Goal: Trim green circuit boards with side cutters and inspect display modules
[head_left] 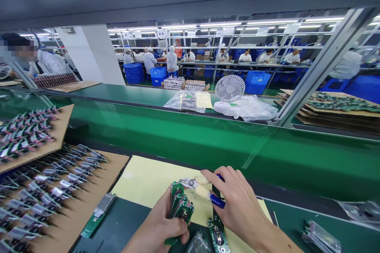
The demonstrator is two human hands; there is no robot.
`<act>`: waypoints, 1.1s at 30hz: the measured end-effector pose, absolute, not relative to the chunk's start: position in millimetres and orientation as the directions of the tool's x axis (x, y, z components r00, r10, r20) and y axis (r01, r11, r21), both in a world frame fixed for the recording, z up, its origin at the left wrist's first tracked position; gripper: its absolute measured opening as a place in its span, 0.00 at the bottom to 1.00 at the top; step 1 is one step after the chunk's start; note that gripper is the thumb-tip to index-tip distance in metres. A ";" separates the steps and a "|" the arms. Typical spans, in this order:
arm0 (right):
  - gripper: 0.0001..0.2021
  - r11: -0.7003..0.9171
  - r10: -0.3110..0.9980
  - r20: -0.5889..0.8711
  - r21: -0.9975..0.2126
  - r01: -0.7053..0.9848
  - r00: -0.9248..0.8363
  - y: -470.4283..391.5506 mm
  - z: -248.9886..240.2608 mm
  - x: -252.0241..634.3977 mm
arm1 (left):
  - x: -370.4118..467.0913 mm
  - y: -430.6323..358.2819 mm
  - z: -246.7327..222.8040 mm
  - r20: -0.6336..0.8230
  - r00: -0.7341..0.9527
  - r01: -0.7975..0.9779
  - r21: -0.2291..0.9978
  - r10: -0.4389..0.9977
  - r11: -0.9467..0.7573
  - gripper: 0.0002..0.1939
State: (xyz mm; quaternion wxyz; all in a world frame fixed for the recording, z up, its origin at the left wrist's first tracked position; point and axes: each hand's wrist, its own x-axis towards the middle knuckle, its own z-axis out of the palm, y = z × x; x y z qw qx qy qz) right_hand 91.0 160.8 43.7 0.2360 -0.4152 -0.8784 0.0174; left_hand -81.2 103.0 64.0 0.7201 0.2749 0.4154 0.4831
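My left hand (pixel 163 219) is closed around a small stack of green circuit boards (pixel 183 207), held tilted above the work surface. In my right hand (pixel 239 195) is a pair of side cutters (pixel 202 191) with cream and blue handles. Their metal jaws touch or nearly touch the top edge of the boards; whether they are biting on anything is too small to tell. Below my hands lies another circuit board (pixel 218 237), beside a part in clear wrapping (pixel 198 244). A pale yellow sheet (pixel 142 178) is spread under the cutters.
Cardboard sheets with rows of boards (pixel 44 197) fill the left side. A single board with a display (pixel 99 211) lies beside them. On the right are stacked display parts (pixel 322 237). Across the green barrier (pixel 178 136) stands a white fan (pixel 230 89). Several people work farther back.
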 end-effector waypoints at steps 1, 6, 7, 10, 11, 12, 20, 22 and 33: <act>0.28 0.654 0.736 0.405 -0.217 0.724 -0.543 161.7 43.0 90.9 | -81.3 103.1 63.5 -0.335 0.194 -0.475 0.791 0.922 0.387 0.23; 0.24 0.663 0.704 0.433 -0.117 0.740 -0.563 164.8 45.8 92.5 | -83.6 103.7 60.9 -0.338 0.205 -0.438 0.808 0.919 0.395 0.25; 0.24 0.665 0.698 0.430 -0.091 0.741 -0.573 165.1 47.3 92.9 | -84.5 103.8 60.7 -0.342 0.212 -0.416 0.816 0.916 0.401 0.26; 0.21 0.679 0.671 0.428 -0.023 0.734 -0.606 166.3 50.3 94.9 | -87.1 103.4 61.1 -0.381 0.239 -0.348 0.825 0.893 0.445 0.29; 0.21 0.685 0.658 0.436 -0.009 0.729 -0.614 166.7 50.1 96.1 | -87.8 103.1 61.5 -0.394 0.250 -0.332 0.823 0.885 0.460 0.30; 0.20 0.693 0.644 0.447 0.001 0.721 -0.621 166.9 49.4 97.6 | -88.5 102.6 61.9 -0.403 0.260 -0.318 0.822 0.878 0.472 0.30; 0.18 0.629 0.753 0.109 -0.410 0.661 -0.649 160.3 53.7 104.0 | -95.8 96.7 64.9 -0.384 0.373 -0.319 0.802 0.844 0.506 0.31; 0.15 0.564 0.748 0.007 -0.533 0.630 -0.664 159.2 60.1 102.6 | -97.6 96.3 66.9 -0.378 0.405 -0.302 0.804 0.833 0.512 0.29; 0.25 0.693 0.639 0.195 0.274 0.667 -0.744 169.9 65.3 107.0 | -111.0 96.5 76.4 -0.303 0.222 0.110 0.952 0.927 0.285 0.28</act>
